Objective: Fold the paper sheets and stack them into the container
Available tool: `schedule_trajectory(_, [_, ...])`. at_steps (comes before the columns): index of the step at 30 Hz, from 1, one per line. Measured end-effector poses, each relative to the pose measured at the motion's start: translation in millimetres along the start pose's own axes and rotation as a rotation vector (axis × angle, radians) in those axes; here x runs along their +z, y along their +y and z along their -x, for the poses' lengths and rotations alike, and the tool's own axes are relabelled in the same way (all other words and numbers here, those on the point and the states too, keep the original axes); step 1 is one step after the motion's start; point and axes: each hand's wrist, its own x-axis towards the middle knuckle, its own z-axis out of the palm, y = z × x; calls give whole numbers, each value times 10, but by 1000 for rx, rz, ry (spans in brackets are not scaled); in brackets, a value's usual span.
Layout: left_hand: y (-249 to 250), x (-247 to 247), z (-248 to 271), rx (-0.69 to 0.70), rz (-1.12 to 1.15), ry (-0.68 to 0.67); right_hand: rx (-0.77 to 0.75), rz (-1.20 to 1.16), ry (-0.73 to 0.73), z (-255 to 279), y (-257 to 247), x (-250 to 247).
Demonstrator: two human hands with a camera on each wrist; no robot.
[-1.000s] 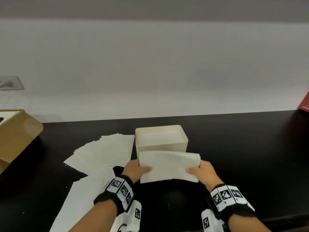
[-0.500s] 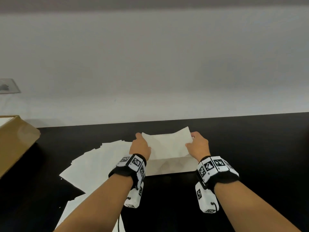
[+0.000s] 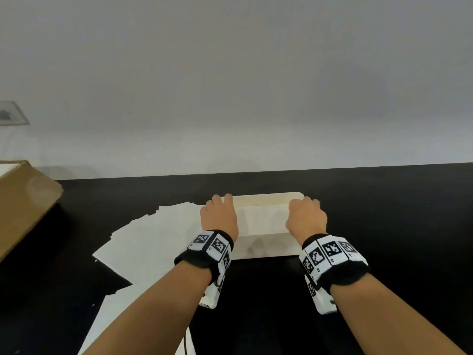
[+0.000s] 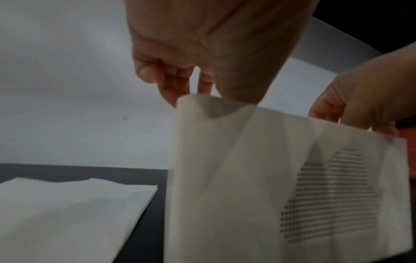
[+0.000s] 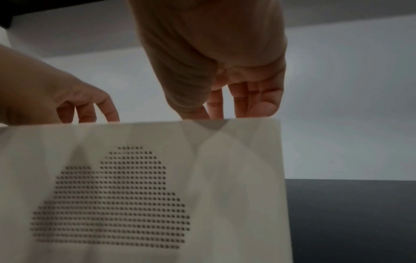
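Note:
A cream container [image 3: 263,245] with a dotted front wall [image 5: 135,178] stands on the black table. A folded paper sheet [image 3: 261,216] sags inside it between my hands. My left hand [image 3: 220,213] is at its left end and my right hand [image 3: 305,216] at its right end. Each reaches down into the container, thumb and fingers closing towards each other on the sheet's ends. In the wrist views the left hand [image 4: 202,53] and right hand [image 5: 213,62] dip behind the wall [image 4: 270,178], which hides the fingertips. Unfolded sheets [image 3: 153,237] lie fanned out to the left.
A brown cardboard box [image 3: 23,201] sits at the table's left edge. More white sheets [image 3: 115,316] lie at the near left beside my left forearm. The black table [image 3: 384,226] stretches to the right, and a pale wall rises behind its far edge.
Both hands carried the folded sheet from in front of the container to above it, then lowered it inside. The sheet now sits below the rim.

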Motion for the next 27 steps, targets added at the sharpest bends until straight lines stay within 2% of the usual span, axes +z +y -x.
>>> schedule_trajectory(3, [-221, -55, 191, -57, 214, 37, 10, -148, 75, 156, -21, -51])
schedule_trajectory(6, [-539, -93, 470, -177, 436, -14, 6, -362, 99, 414, -103, -71])
schedule_trajectory(9, [-912, -103, 785, -311, 628, -36, -41, -487, 29, 749, -280, 8])
schedule_trajectory(12, [-1287, -81, 1120, -434, 731, -36, -63, -600, -105, 1083, -481, 219])
schedule_trajectory(16, [-1689, 96, 1523, -549, 678, -117, -69, -631, -306, 1495, -709, 564])
schedule_trajectory(20, [-1892, 215, 1856, -690, 451, -248, -71, -603, -443, 1844, -906, 810])
schedule_trajectory(24, [-2028, 274, 2058, -790, 361, -349, -126, -542, -479, 2092, -1085, 900])
schedule_trajectory(27, [-2090, 307, 2115, -769, 382, -353, -150, -485, -465, 2190, -1178, 946])
